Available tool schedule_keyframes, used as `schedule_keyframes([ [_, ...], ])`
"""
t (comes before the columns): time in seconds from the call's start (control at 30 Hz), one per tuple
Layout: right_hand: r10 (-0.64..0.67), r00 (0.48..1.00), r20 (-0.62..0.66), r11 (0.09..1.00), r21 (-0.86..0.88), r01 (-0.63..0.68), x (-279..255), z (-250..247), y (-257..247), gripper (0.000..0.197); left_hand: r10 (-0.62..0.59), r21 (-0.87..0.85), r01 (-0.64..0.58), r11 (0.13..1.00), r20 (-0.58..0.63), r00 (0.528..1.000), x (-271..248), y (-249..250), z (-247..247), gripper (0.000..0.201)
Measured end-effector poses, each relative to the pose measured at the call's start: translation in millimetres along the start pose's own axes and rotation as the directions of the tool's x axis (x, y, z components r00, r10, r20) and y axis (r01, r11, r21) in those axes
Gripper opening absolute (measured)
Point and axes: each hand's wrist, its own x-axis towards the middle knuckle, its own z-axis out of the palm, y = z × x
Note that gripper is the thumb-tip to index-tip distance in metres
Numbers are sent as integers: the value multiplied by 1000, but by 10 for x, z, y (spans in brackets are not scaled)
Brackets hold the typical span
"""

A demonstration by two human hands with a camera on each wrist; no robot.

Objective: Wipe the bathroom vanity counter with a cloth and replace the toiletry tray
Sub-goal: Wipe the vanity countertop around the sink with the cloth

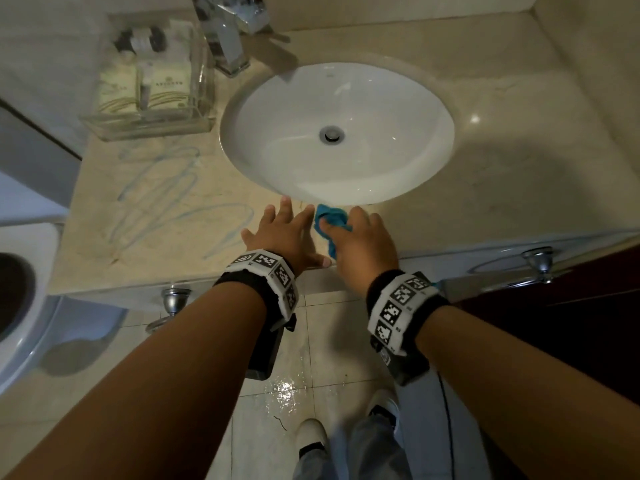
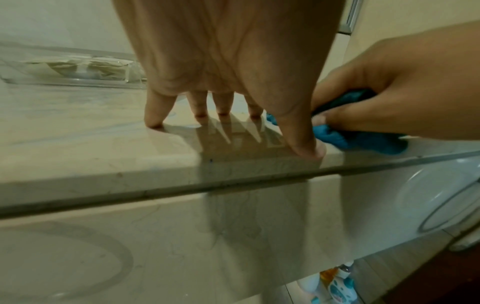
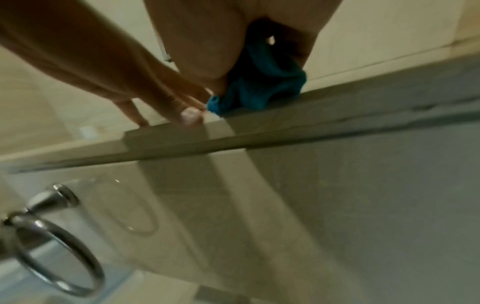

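Observation:
A crumpled blue cloth (image 1: pixel 331 220) lies on the beige marble counter (image 1: pixel 145 244) just in front of the white sink (image 1: pixel 339 133). My right hand (image 1: pixel 360 240) grips the cloth (image 2: pixel 363 142) and holds it against the counter near the front edge (image 3: pixel 259 90). My left hand (image 1: pixel 280 233) rests beside it with fingers spread, fingertips (image 2: pixel 154 123) touching the stone. A clear toiletry tray (image 1: pixel 152 88) with bottles and sachets stands at the back left beside the tap. Pale blue squiggle marks (image 1: pixel 173 206) cover the counter's left part.
A chrome tap (image 1: pixel 228 32) stands behind the sink. A toilet (image 1: pixel 20 299) is at the far left. Two towel rings (image 1: pixel 173 303) hang on the vanity front. The floor tiles (image 1: pixel 284 389) below are wet. A dark door (image 1: pixel 571 323) is at the right.

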Motion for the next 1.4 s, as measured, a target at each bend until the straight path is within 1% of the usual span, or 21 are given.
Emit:
schedule_keyframes([
  [0.03,-1,1000,0,1000,-1,1,-2,-52,69,31,3,-3,-3,1000,4,1000,-5,0,-8,102],
  [0.1,18,1000,7,995,-103,-17,-3,-170,324,39,12,-18,-12,1000,20,1000,-2,-12,-21,103],
  [0.2,224,973,-63,964,-132,-230,-36,-338,757,49,22,-31,-21,999,35,999,3,-23,-27,103],
  [0.3,372,921,-113,923,-57,-380,-39,-303,615,48,23,-28,-22,999,31,999,5,-24,-16,103],
  [0.37,340,936,-93,940,1,-341,-28,-210,315,45,21,-24,-20,1000,31,999,11,-20,-16,103],
  [0.43,158,987,-39,986,-41,-159,-41,-45,17,48,17,-18,-17,1000,27,999,13,-12,-15,102],
  [0.47,76,997,-10,996,-35,-76,-66,20,-87,49,14,-16,-14,1000,26,1000,9,-5,-18,102],
  [0.53,13,999,35,1000,-26,-12,-87,56,-121,44,9,-18,-9,1000,35,999,1,9,-27,101],
  [0.6,48,998,32,999,-21,-48,-79,-52,74,34,11,-11,-11,1000,46,999,-13,10,-36,101],
  [0.67,103,995,-1,988,-116,-102,-78,-182,395,40,20,-18,-19,1000,46,999,-10,-3,-36,102],
  [0.73,214,975,-61,968,-120,-220,-88,-332,716,45,22,-33,-21,999,36,999,-2,-20,-21,102],
  [0.8,344,933,-107,933,-76,-352,-104,-372,808,44,25,-36,-24,999,34,999,-1,-26,-13,102],
  [0.87,384,916,-115,918,-59,-392,-79,-299,681,45,27,-42,-25,999,36,999,2,-26,-9,102],
  [0.93,286,953,-96,953,-72,-293,-46,-192,407,47,25,-39,-24,999,32,999,11,-23,-6,102],
  [1.0,132,990,-56,988,-73,-136,-28,-47,151,46,18,-23,-18,1000,20,1000,20,-17,11,102],
  [1.07,33,999,-18,998,-52,-34,-22,35,23,42,11,-17,-11,1000,8,1000,30,-16,30,102],
  [1.13,7,1000,27,999,-44,-6,-7,-3,79,39,13,-26,-13,1000,5,1000,31,-29,30,102],
  [1.2,-24,999,30,993,-115,27,13,-121,328,38,23,-40,-23,999,5,1000,22,-43,16,103],
  [1.23,15,1000,5,994,-110,-15,22,-201,513,39,27,-48,-27,999,7,1000,20,-50,12,103],
  [1.3,183,981,-65,980,-62,-187,0,-376,899,40,30,-50,-29,998,11,999,12,-49,4,103],
  [1.4,417,894,-164,907,13,-420,-52,-418,1206,37,31,-45,-30,999,15,999,2,-37,0,102],
])
